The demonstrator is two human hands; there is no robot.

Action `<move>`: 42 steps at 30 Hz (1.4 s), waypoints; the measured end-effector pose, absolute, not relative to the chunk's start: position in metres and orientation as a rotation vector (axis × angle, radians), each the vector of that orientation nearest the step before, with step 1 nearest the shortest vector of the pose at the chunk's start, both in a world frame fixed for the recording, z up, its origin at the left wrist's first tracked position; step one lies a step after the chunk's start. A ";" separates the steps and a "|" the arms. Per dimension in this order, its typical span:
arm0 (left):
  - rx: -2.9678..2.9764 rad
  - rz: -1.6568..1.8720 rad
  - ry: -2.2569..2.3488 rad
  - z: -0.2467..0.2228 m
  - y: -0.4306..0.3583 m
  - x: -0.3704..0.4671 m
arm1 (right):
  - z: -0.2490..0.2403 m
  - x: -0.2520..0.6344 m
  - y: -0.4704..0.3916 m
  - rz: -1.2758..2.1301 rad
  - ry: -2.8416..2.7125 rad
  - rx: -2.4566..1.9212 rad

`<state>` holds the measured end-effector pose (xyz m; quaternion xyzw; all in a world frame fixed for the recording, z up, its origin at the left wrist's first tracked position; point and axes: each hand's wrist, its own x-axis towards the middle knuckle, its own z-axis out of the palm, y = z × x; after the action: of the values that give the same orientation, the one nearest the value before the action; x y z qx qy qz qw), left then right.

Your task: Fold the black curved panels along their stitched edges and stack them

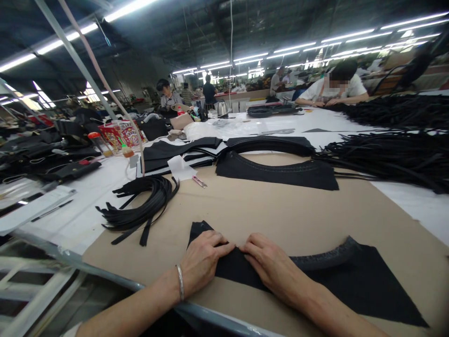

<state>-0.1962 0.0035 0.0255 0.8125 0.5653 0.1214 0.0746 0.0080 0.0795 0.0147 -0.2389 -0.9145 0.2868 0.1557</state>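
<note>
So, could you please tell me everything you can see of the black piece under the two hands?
The black piece looks like matte fabric, broad at its right end, its curved far edge lined by a greyish, puckered strip. It lies roughly flat on the brown sheet near the table edge. The left hand and right hand rest on its left part, close together, hiding some.

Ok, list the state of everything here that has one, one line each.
Left hand: on the nearest black piece, fingers bent
Right hand: on the same piece, fingers bent
Nearest black piece: spread out, partly covered by the hands
Left-side black strips: bunched, curved
Pink snips: lying down; open or closed unclear
Overhead lights: lit
</note>
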 end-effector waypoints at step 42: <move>2.410 0.487 1.608 0.024 0.000 -0.149 | 0.039 0.063 0.102 0.739 -2.816 -0.605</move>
<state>-0.1493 0.0000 0.0241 0.8161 0.5445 0.1648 0.1018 0.0626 0.1020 0.0389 -0.2026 -0.9437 0.2476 0.0840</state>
